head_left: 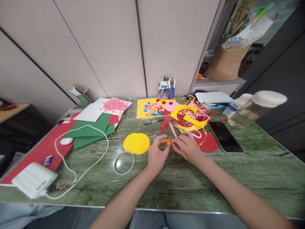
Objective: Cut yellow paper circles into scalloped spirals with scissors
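My left hand [157, 154] is closed in a pinch on a small rolled piece of yellow-orange paper [168, 143]. The fingertips of my right hand [189, 147] meet the same piece from the other side. A pale wooden stick with a pointed end [173, 129] lies through my right hand, gripped by its fingers. Left of my hands are overlapping yellow paper circles [135, 143], with a tape ring [115, 166] just below them. Beyond my right hand, scissors with white handles [197, 135] lie partly covered by paper scraps, near a red paper circle [211, 143].
Yellow paper scraps [177, 112] pile up behind my hands, beside a yellow sheet [141, 108] with small coloured paper rolls. A phone [226, 136] and a clear jar [245, 113] stand to the right. Left are green paper [88, 138], a white charger [33, 179] and its looping cable.
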Demonstrator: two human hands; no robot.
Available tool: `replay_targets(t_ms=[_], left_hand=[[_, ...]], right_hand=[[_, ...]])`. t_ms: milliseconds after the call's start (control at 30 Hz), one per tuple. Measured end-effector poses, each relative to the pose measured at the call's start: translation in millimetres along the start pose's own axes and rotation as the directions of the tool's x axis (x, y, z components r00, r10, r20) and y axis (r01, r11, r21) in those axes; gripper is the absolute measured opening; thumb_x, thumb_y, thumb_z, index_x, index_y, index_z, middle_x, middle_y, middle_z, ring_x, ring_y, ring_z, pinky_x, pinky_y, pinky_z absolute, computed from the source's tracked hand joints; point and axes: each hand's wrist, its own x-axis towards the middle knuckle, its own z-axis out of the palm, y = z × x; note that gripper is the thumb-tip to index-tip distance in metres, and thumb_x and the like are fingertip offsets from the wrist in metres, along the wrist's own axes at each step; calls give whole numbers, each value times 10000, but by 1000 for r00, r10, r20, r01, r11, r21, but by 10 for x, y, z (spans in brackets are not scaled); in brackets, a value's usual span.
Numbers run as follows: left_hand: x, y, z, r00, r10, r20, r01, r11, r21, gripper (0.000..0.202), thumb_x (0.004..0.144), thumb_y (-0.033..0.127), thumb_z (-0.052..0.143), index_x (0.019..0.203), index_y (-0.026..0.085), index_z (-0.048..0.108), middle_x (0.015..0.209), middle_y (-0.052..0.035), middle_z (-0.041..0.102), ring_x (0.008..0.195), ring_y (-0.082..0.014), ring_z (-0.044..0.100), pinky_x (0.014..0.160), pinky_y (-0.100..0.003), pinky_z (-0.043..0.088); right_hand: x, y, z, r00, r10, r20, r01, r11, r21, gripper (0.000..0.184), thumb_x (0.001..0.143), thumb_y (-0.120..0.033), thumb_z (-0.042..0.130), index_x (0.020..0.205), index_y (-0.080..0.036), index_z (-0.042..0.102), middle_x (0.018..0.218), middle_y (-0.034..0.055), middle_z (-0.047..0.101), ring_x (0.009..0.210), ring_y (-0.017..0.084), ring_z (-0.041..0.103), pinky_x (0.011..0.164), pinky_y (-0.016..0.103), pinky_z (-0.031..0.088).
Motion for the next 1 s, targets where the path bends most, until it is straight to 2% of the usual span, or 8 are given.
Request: replay_targets(t_ms=[333, 400, 467, 567, 667, 767, 1000], left_hand=[[3, -2, 2, 1000, 2, -3, -3, 1000, -22, 342, 727, 89, 602, 1042, 209, 545, 900, -20, 704, 825, -149, 631, 805, -299, 467], [27, -4, 4, 999, -46, 6, 47, 994, -101, 338, 710, 90, 620, 1022, 204, 559, 887, -25, 702, 823, -152, 630, 815, -303, 463], [56, -14, 9, 987, -155, 46, 161, 955, -250, 328, 686, 102, 654, 990, 190, 570, 860, -34, 696, 802, -155, 632, 797, -302, 471], [99, -47, 15, 952, -279, 129, 307, 862, -403, 313, 660, 147, 698, 947, 165, 573, 808, -47, 686, 742, -158, 642, 719, -290, 493], [121, -89, 17, 937, -308, 165, 349, 823, -447, 325, 642, 182, 729, 930, 153, 582, 794, -52, 688, 740, -158, 650, 705, -279, 496], [124, -117, 21, 925, -329, 188, 379, 783, -493, 337, 613, 192, 757, 910, 148, 603, 804, -56, 696, 758, -156, 650, 725, -274, 489], [122, -82, 12, 901, -395, 177, 420, 700, -578, 277, 614, 218, 759, 852, 141, 639, 740, -30, 690, 667, -117, 623, 679, -241, 464]], right_hand=[[0, 8, 19, 995, 89, 45, -95, 982, 162, 126, 880, -166, 498, 848, -203, 614, 701, 28, 614, 705, 177, 553, 888, 401, 353], [10, 4, -13, 989, 135, 64, -146, 964, 223, 111, 876, -178, 508, 841, -209, 608, 732, 32, 624, 736, 189, 559, 884, 410, 353], [25, -7, -52, 976, 203, 78, -217, 931, 293, 79, 874, -202, 518, 851, -209, 593, 782, 41, 631, 772, 202, 564, 844, 395, 380], [51, -22, -93, 939, 328, 103, -341, 846, 411, 88, 881, -256, 523, 940, -202, 559, 866, 58, 625, 816, 209, 577, 764, 349, 435], [68, -11, -71, 889, 417, 188, -445, 696, 563, 173, 853, -306, 565, 992, -204, 548, 930, 60, 630, 870, 213, 602, 768, 332, 473], [59, 30, 7, 862, 419, 287, -494, 563, 662, 164, 820, -320, 598, 936, -204, 590, 920, 47, 656, 876, 215, 627, 769, 325, 496], [9, 44, 160, 818, 459, 347, -540, 402, 740, 156, 809, -319, 611, 915, -207, 633, 919, 38, 673, 890, 222, 626, 826, 360, 479]])
